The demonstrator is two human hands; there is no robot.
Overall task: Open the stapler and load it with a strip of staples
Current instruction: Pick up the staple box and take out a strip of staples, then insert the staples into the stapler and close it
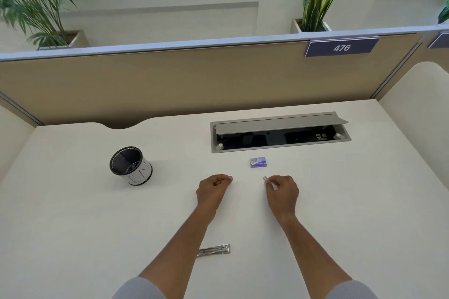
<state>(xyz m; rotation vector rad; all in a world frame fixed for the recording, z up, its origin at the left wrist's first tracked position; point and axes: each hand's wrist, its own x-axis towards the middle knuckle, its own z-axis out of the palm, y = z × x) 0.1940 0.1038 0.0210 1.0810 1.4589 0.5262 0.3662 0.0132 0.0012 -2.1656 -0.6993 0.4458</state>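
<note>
A small blue staple box (257, 162) lies shut on the white desk (352, 201), just beyond my hands. My right hand (281, 190) pinches a short silver strip of staples (265, 178) between thumb and forefinger, below and right of the box. My left hand (213, 189) rests on the desk as a loose fist with nothing in it. A shiny metal stapler (213, 250) lies flat near the front of the desk, partly hidden under my left forearm; I cannot tell whether it is open.
A black mesh pen cup (130, 165) with a white band stands to the left. An open cable hatch (279, 132) is set into the desk behind the box. A beige partition (170, 80) closes off the back.
</note>
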